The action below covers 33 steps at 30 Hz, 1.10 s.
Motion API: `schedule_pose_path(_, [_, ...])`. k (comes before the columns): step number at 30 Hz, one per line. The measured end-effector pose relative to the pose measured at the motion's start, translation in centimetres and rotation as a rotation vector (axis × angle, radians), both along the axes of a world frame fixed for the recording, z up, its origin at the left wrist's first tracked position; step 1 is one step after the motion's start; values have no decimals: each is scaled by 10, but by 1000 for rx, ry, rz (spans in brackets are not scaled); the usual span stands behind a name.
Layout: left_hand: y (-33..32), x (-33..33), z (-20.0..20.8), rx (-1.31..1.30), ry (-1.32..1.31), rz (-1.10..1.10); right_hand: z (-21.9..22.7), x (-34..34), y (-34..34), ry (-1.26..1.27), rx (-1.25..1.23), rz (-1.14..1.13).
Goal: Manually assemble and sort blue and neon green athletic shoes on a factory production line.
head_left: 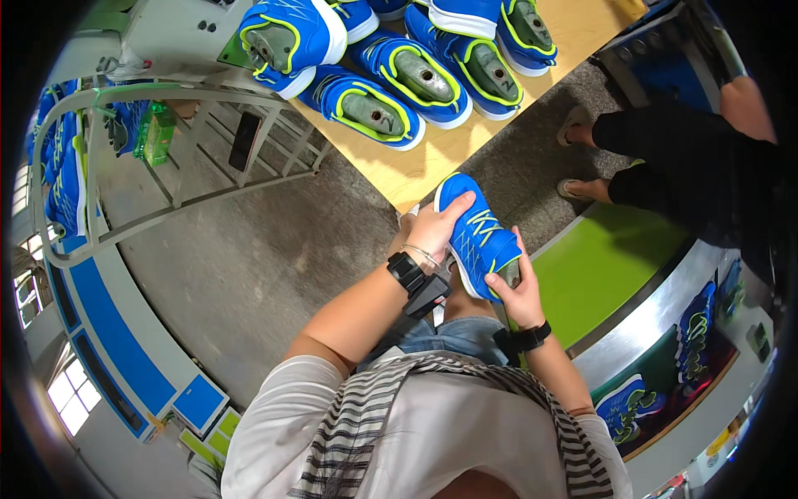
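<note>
We hold a blue running shoe [475,237] with lime-green trim between both hands, just above our lap and right at the near edge of the wooden table [432,162]. Our left hand [434,229] wraps over the toe end, fingers curled down across the upper and pressed against it. Our right hand [517,295] grips the heel end from below, the thumb and fingers closed on the collar, where a grey shoe last shows inside the opening. The shoe lies tilted, toe pointing away from us toward the table.

We wear a black wrist device [416,281] on the left wrist and a black band [525,337] on the right.

On the table, well apart from our hands, several matching blue shoes [391,91] lie close together in a cluster, each with a grey last filling it; some touch their neighbours. To our left stands a grey metal rack [166,158], with more blue shoes [62,175] hung along its far side and a green packet [156,133] resting on it.

To our right a steel-rimmed conveyor with a bright green belt [603,266] runs past, and below its rim a lower channel holds further blue shoes [694,345] lying one after another. Beyond the table's corner another person's sandalled feet [578,158] and dark trousers stand on the grey floor [249,266].
</note>
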State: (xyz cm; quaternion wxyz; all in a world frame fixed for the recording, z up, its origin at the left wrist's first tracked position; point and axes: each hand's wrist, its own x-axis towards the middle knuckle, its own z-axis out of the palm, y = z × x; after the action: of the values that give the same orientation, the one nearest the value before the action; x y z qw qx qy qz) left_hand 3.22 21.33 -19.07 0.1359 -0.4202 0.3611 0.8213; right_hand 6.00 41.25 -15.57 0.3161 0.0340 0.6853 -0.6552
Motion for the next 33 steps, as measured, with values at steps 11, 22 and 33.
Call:
schedule_pose_path(11, [-14, -3, -22, 475, 63, -107, 40, -25, -17, 376, 474, 166])
schedule_pose_path(22, [21, -36, -62, 848, 492, 36, 96, -145, 1, 786, 717, 887])
schedule_pose_path(33, [-33, 25, 43, 147, 621, -78, 76, -139, 16, 1377, 305, 979])
